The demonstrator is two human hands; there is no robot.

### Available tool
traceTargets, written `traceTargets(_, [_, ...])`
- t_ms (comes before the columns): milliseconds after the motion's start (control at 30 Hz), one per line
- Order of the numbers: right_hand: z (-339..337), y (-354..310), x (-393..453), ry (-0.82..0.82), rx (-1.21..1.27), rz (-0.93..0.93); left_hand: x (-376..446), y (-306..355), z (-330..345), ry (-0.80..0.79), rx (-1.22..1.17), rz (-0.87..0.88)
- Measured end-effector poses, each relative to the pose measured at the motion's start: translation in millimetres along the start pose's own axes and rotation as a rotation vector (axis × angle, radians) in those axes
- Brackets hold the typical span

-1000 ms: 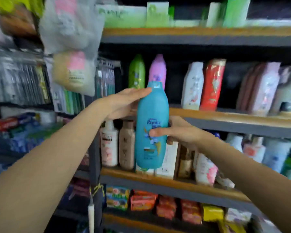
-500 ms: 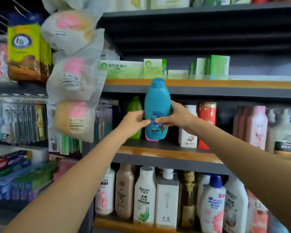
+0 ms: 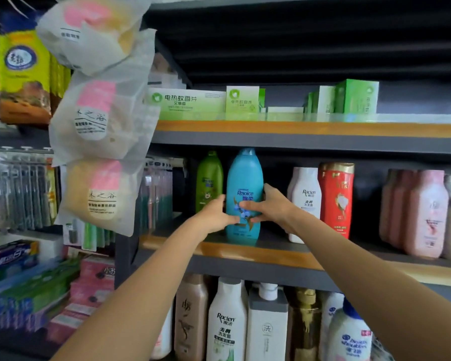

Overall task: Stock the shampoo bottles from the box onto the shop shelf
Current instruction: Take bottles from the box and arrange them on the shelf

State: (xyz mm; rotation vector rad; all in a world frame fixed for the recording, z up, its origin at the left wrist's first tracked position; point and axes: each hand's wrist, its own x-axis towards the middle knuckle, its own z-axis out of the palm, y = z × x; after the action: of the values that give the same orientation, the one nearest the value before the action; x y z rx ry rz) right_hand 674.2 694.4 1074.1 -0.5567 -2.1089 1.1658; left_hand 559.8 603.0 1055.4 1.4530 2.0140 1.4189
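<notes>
A teal-blue shampoo bottle (image 3: 244, 178) stands upright on the middle shelf (image 3: 258, 252), its base on the board near the front edge. My left hand (image 3: 215, 213) holds its lower left side, thumb across the front. My right hand (image 3: 268, 205) grips its right side, thumb on the label and fingers round the back. A green bottle (image 3: 209, 181) stands just left of it and further back. The box is out of view.
White (image 3: 305, 196), red (image 3: 336, 199) and pink (image 3: 425, 212) bottles fill the same shelf to the right. Green cartons (image 3: 190, 102) sit on the shelf above. More bottles (image 3: 227, 321) stand on the shelf below. Bagged goods (image 3: 99, 121) hang at the left.
The teal bottle has gone down and back from in front of the shelf edge above until it stands on the middle shelf. Both hands stayed on it; the view moved closer.
</notes>
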Motion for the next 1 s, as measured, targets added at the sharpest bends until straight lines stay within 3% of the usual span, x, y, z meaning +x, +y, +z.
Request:
traceTargets(700, [80, -6, 71, 0.140, -0.217, 0.092, 43, -39, -45, 0.352, 0.130, -0.108])
traceTargets(833, [89, -5, 78, 0.163, -0.284, 0.089, 45, -39, -48, 0.336, 0.150, -0.146])
traceTargets(1000, [97, -1, 84, 0.242, -0.333, 0.103, 49, -46, -50, 0.193, 0.160, -0.189])
